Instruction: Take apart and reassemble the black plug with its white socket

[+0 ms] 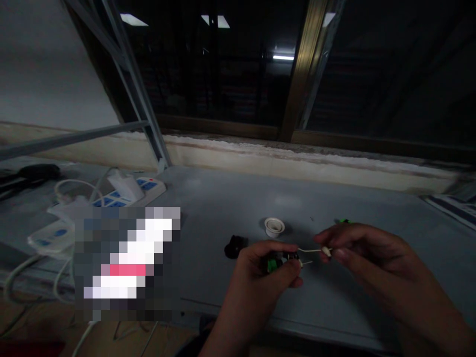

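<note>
My left hand (256,272) is closed around a small green and black part (274,265), much of it hidden by the fingers. From that part a thin whitish wire (310,250) runs across to my right hand (372,263). There, thumb and fingers pinch a small pale piece (326,251) at the wire's end. A second short wire end sticks out by my left thumb. On the grey table beyond the hands sits a round white cup-shaped piece (274,226). Left of it lies a black part (234,247). Another bright green bit (345,221) shows behind my right hand.
White power strips (154,187) with plugs and cables lie at the left, next to a pixelated patch. A metal frame (137,89) rises there. Along the back runs a wall ledge under a dark window. A flat object (451,210) rests at the right edge.
</note>
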{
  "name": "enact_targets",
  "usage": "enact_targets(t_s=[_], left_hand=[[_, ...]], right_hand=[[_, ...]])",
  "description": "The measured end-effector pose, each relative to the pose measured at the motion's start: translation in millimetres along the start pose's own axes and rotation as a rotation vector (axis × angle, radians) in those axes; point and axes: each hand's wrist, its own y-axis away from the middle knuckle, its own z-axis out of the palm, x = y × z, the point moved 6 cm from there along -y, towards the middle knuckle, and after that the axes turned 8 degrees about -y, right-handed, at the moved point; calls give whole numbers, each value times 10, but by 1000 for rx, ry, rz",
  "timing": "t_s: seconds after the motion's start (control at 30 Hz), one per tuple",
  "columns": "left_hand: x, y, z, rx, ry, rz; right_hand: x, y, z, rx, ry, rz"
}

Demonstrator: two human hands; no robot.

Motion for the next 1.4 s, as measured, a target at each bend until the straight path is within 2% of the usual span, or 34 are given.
enact_targets(t_s=[0.1,0.33,0.63,0.9,1.2,1.4], left_hand=[[-24,10,-3,-18,15,16],[-134,42,0,-58,-8,67],[-42,47,25,-93,2,101],[-62,23,27,-64,109,55],[-33,18,14,-6,52,22],[63,58,25,24,23,-15]], right_hand=[[118,27,53,-46,16,29],[289,58,204,-128,33,219],[325,73,199,-95,94,251],[336,79,243,-67,6,257],[382,89,196,-55,10,281],[387,97,227,-49,20,319]])
